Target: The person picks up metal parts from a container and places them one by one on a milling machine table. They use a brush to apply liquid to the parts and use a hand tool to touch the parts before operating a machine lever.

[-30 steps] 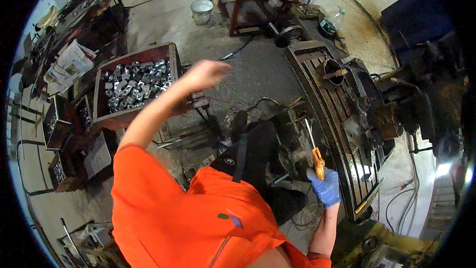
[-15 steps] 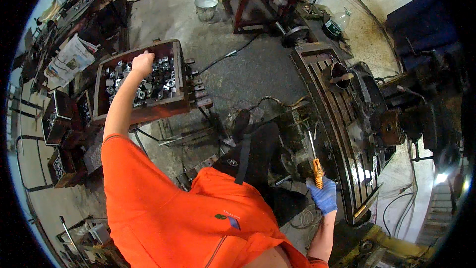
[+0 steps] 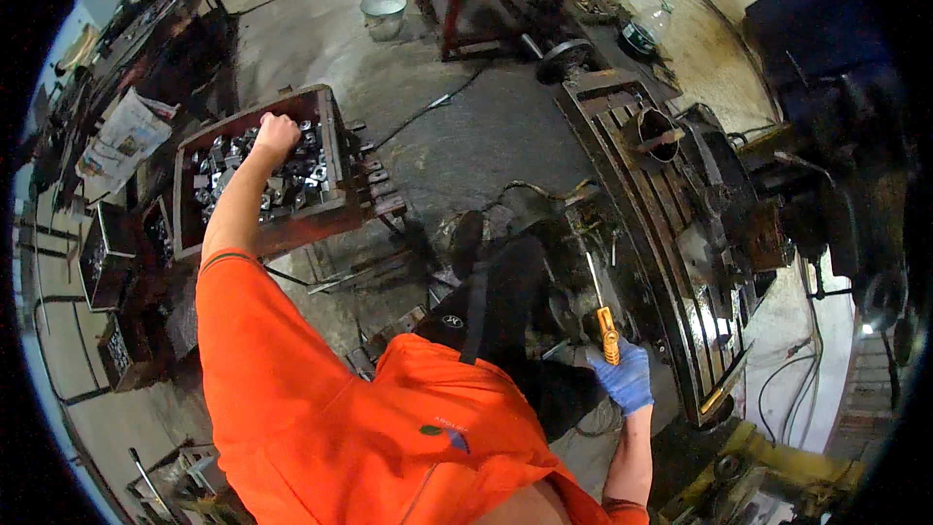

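Observation:
My bare left hand [image 3: 278, 135] is closed over the far part of a reddish-brown box [image 3: 330, 151] filled with small metal blocks [image 3: 292, 190]. Its fingertips are hidden, so whatever they grip does not show. On the other side, my right hand [image 3: 627, 376], in a blue glove, is wrapped round the ridged yellow handle of a tool with a long thin metal shaft [image 3: 607, 331]. The shaft points away from me, beside the slotted machine table [image 3: 646, 233].
A round metal container [image 3: 653, 136] stands on the machine table. Smaller boxes of parts [image 3: 109, 251] and a newspaper [image 3: 126, 141] are at the left. Farther off are a metal bucket [image 3: 384, 16] and a dark red stand [image 3: 457, 15]. A cable crosses the floor.
The whole view has shifted a little. My left hand has moved slightly to the right over the box, still closed. The yellow-handled tool stays in my right hand.

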### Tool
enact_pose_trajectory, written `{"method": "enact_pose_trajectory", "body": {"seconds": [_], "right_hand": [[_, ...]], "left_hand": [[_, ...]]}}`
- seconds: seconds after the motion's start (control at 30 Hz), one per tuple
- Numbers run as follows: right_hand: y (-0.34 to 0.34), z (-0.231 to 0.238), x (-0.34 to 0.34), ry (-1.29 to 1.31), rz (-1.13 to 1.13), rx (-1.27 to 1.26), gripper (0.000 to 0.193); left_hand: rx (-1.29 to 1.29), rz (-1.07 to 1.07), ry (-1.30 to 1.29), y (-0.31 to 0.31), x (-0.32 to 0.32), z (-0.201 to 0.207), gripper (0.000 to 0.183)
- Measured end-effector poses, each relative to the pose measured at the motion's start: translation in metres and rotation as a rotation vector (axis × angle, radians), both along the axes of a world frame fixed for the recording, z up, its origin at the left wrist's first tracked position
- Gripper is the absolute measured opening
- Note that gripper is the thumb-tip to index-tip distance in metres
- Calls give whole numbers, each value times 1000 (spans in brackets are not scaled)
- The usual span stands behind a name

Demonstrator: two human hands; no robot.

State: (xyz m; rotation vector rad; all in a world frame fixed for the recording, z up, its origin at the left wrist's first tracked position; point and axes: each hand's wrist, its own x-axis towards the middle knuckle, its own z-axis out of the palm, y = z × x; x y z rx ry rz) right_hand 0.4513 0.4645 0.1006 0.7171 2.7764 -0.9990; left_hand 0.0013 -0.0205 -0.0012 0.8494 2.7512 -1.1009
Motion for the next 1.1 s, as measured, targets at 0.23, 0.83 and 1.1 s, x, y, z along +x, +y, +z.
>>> {"method": "enact_pose_trajectory", "body": {"seconds": [0.23, 0.83, 1.1], "right_hand": [[-11, 16, -4, -16, -21, 30, 31], [-47, 61, -28, -27, 176, 76, 36], [-23, 60, -2, 79, 130, 156, 39]], "left_hand": [[161, -12, 118, -9, 10, 8, 18], [2462, 247, -1176, 215, 98, 96, 50], [2436, 330, -2044, 366, 167, 85, 21]]}}
